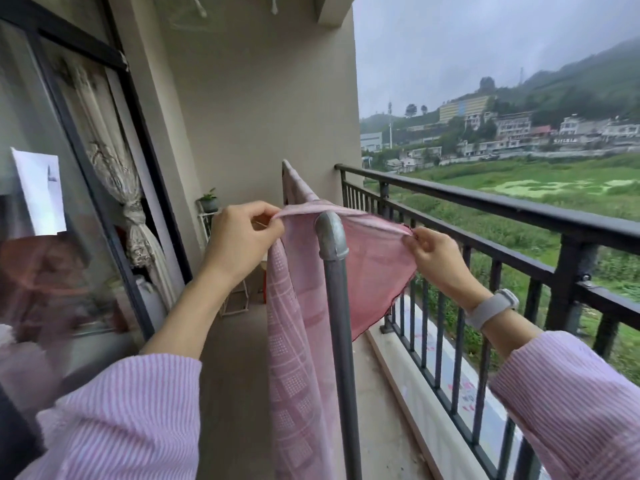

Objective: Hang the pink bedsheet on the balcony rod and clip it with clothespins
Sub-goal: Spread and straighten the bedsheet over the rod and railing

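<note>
Head cam view, so here's how it looks: the pink sheet [298, 341] is draped over the grey metal rod [330, 237], right at the elbow joint where the rod bends down into its upright post. Most of the cloth hangs down on the left of the post, showing a checked white pattern, and a plainer corner flap spreads out to the right towards the railing [485, 206]. Further back the sheet runs along the top of the rod towards the wall. The left hand [242, 237] pinches the sheet's top edge just left of the elbow, fingers curled in on the fabric. The right hand [433, 254] pinches the same edge on the other side, so the edge is stretched across the top of the joint between the two hands. Right wrist has a pale watch [491, 306], and both sleeves are pink striped. Beyond that, the black railing runs along the right with green fields and hillside buildings past it. On the left a glass door [69, 202] has a sheet of paper [40, 192] stuck on it, and a small potted plant [209, 201] sits on a stand by the far wall.
</note>
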The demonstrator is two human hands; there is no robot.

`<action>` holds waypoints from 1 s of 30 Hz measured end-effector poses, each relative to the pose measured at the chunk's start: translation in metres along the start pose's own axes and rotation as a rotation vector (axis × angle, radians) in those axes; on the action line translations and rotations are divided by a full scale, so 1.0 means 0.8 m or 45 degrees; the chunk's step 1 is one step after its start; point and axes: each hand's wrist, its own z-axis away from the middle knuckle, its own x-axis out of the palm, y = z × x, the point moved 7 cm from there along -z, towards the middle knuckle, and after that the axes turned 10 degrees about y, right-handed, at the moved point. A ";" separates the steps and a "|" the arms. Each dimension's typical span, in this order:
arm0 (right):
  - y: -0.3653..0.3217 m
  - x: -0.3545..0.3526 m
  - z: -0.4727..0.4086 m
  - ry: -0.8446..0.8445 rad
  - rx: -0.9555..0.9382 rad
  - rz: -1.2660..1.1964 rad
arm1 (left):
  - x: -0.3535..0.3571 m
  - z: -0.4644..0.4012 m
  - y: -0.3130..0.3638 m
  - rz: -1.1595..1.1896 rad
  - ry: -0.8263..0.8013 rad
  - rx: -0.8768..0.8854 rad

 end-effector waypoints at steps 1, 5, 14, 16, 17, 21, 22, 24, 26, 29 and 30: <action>-0.020 0.001 0.002 -0.079 -0.038 -0.095 | -0.002 -0.002 -0.002 0.059 -0.005 -0.018; -0.125 0.011 0.009 -0.447 -0.159 -0.538 | 0.006 -0.022 0.018 0.181 -0.025 0.019; -0.197 0.032 -0.018 -0.277 -0.321 -0.208 | 0.019 -0.035 0.039 0.211 0.038 0.056; -0.199 0.026 -0.026 -0.161 -0.364 -0.184 | 0.014 -0.037 0.042 0.203 0.079 0.086; -0.199 0.019 -0.028 -0.093 -0.378 -0.230 | 0.010 -0.038 0.043 0.168 0.104 0.108; -0.200 -0.009 -0.031 0.145 -0.469 -0.319 | 0.002 -0.034 0.059 -0.062 0.114 0.295; -0.199 -0.012 -0.031 0.174 -0.491 -0.339 | 0.002 -0.030 0.061 -0.109 0.112 0.326; -0.195 -0.017 -0.028 0.220 -0.548 -0.357 | 0.003 -0.021 0.061 -0.169 0.114 0.338; -0.187 -0.023 -0.024 0.264 -0.610 -0.321 | 0.009 -0.012 0.056 -0.220 0.091 0.331; -0.178 -0.027 -0.027 0.312 -0.620 -0.284 | 0.011 -0.018 0.053 -0.264 0.103 0.292; -0.177 -0.028 -0.031 0.327 -0.607 -0.274 | 0.008 -0.025 0.053 -0.260 0.128 0.276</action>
